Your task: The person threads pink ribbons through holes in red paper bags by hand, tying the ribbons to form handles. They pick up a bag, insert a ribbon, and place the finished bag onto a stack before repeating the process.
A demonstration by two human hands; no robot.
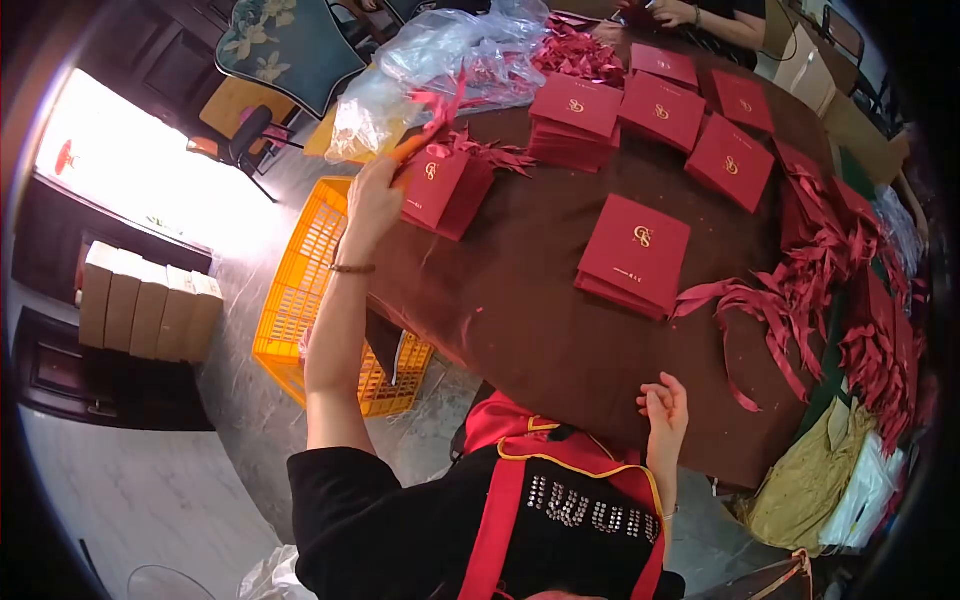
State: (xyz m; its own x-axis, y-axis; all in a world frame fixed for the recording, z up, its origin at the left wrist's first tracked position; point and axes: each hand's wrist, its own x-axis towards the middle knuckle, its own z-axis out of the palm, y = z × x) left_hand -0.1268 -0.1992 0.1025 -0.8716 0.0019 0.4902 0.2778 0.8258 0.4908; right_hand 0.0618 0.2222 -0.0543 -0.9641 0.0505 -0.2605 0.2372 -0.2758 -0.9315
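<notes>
My left hand [373, 207] reaches out at the table's left edge, its fingers closed round a slim orange object [408, 149] whose kind I cannot make out. Beside and partly behind it stands a stack of red gift bags [430, 190] with gold lettering, red ribbon ends lying over its top. A strand of pinkish-red ribbon [440, 105] rises just past the orange object. Over the table's near edge is my right hand [665, 410], fingers loosely curled and apart, holding nothing. Farther in lies another stack of red bags [634, 250].
Several more red bag stacks [574, 105] cover the far side of the brown-covered table [520, 270]. Clear plastic [440, 50] and loose ribbons lie at the back. Ribboned bags [880, 340] crowd the right edge. A yellow crate [300, 290] stands below left. A co-worker's hand [672, 13] shows at the top.
</notes>
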